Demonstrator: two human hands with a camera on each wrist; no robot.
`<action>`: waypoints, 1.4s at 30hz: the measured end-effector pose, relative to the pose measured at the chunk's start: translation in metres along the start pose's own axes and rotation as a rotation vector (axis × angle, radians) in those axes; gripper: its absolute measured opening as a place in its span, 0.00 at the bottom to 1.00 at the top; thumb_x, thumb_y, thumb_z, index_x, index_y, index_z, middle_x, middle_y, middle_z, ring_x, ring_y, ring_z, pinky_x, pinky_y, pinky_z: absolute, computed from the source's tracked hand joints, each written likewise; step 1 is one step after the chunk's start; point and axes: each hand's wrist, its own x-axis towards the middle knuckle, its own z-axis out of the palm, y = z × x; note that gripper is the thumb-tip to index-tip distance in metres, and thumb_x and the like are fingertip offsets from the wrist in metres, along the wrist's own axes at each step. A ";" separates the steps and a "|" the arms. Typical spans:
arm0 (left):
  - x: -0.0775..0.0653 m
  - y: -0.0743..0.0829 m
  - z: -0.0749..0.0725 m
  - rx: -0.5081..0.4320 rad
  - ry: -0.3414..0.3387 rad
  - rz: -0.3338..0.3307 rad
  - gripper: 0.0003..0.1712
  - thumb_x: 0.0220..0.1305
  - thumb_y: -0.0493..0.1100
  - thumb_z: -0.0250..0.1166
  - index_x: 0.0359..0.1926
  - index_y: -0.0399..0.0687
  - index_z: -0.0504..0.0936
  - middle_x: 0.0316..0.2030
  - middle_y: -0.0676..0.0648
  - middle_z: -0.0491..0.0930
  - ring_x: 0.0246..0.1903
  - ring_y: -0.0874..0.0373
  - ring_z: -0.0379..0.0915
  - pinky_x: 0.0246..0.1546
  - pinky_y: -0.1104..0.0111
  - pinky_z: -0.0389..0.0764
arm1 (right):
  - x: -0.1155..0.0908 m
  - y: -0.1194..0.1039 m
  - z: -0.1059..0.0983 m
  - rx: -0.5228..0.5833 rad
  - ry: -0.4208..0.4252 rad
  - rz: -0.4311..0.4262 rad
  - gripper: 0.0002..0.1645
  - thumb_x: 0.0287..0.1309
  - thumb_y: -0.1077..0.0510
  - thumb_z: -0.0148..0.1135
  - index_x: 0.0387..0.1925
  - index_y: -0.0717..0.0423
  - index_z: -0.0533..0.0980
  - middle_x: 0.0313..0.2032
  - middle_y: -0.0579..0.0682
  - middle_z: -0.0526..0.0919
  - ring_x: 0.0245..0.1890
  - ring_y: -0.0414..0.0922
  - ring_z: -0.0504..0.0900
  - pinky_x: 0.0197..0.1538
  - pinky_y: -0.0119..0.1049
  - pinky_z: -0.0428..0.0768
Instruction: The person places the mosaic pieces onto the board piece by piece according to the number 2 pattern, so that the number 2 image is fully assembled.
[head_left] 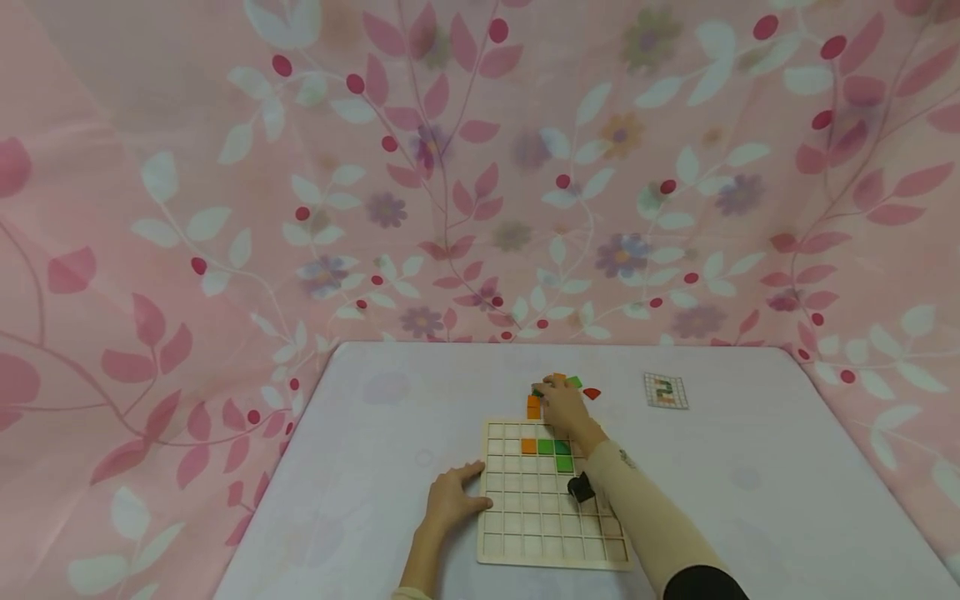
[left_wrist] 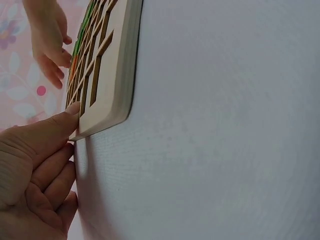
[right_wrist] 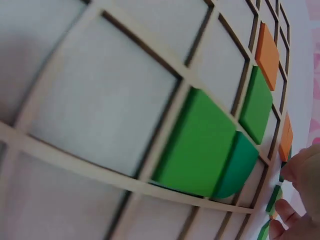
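Observation:
A pale wooden grid board point(head_left: 525, 525) lies on the table, with one orange tile point(head_left: 528, 446) and several green tiles point(right_wrist: 197, 145) set in its upper cells. My left hand point(head_left: 450, 497) is at the board's left edge. Its thumb point(left_wrist: 55, 127) rests on the rim, and the index fingertip touches the edge farther up. Beyond the board's far edge, my right hand point(head_left: 564, 408) reaches among loose tiles, fingers apart. A dark green tile point(right_wrist: 283, 170) shows at its fingertips, partly hidden. Two loose orange tiles point(head_left: 533, 407) lie beside that hand.
A small card point(head_left: 665, 391) with a gridded figure 2 lies at the table's right rear. A red fan-shaped piece point(head_left: 592, 393) and a light green one point(head_left: 574, 382) lie past the right hand. Pink floral cloth point(head_left: 480, 208) hangs behind the white table point(head_left: 360, 467).

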 end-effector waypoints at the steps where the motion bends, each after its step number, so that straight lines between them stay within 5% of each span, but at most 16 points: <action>1: 0.000 0.000 0.000 -0.003 -0.001 -0.003 0.36 0.40 0.44 0.76 0.54 0.40 0.78 0.53 0.38 0.78 0.54 0.39 0.73 0.53 0.45 0.70 | 0.001 -0.001 -0.001 -0.044 -0.038 -0.010 0.18 0.58 0.66 0.57 0.52 0.59 0.76 0.51 0.63 0.75 0.52 0.60 0.73 0.54 0.56 0.71; 7: 0.000 0.001 0.000 -0.001 -0.008 -0.010 0.36 0.40 0.44 0.76 0.54 0.41 0.78 0.53 0.39 0.77 0.55 0.39 0.72 0.54 0.44 0.69 | 0.005 -0.004 -0.003 -0.091 -0.134 0.077 0.15 0.59 0.64 0.59 0.49 0.56 0.78 0.47 0.59 0.77 0.44 0.59 0.73 0.45 0.51 0.76; 13: 0.000 0.001 0.000 0.016 0.005 -0.007 0.35 0.40 0.44 0.76 0.54 0.41 0.79 0.53 0.39 0.78 0.54 0.40 0.73 0.54 0.46 0.70 | 0.003 0.007 -0.006 0.081 -0.125 0.227 0.10 0.57 0.66 0.57 0.41 0.64 0.78 0.38 0.58 0.79 0.37 0.52 0.77 0.40 0.45 0.80; 19: -0.001 0.002 0.000 0.011 -0.002 -0.012 0.36 0.40 0.44 0.76 0.54 0.41 0.79 0.53 0.39 0.78 0.54 0.40 0.73 0.54 0.47 0.70 | -0.007 0.025 -0.015 0.285 -0.108 0.224 0.15 0.41 0.74 0.51 0.34 0.69 0.79 0.35 0.61 0.79 0.36 0.53 0.76 0.41 0.48 0.78; 23: -0.001 0.002 0.000 0.005 -0.004 -0.022 0.36 0.40 0.44 0.77 0.54 0.41 0.79 0.53 0.38 0.78 0.55 0.40 0.72 0.54 0.46 0.70 | -0.016 0.034 -0.018 0.433 -0.048 0.256 0.15 0.40 0.74 0.52 0.34 0.71 0.79 0.39 0.64 0.78 0.39 0.56 0.75 0.42 0.50 0.77; 29: -0.001 0.001 -0.001 0.020 0.011 -0.010 0.35 0.40 0.44 0.77 0.54 0.41 0.79 0.52 0.38 0.78 0.54 0.39 0.73 0.53 0.46 0.70 | -0.025 0.036 -0.016 0.396 0.018 0.295 0.17 0.50 0.63 0.65 0.41 0.72 0.78 0.37 0.64 0.76 0.34 0.52 0.72 0.39 0.46 0.74; 42: -0.001 0.000 0.000 -0.005 0.005 -0.019 0.36 0.40 0.44 0.76 0.54 0.41 0.79 0.53 0.38 0.77 0.55 0.39 0.72 0.54 0.45 0.69 | -0.024 0.024 -0.009 0.329 0.072 0.355 0.19 0.52 0.55 0.66 0.35 0.71 0.78 0.33 0.62 0.76 0.34 0.53 0.74 0.39 0.48 0.76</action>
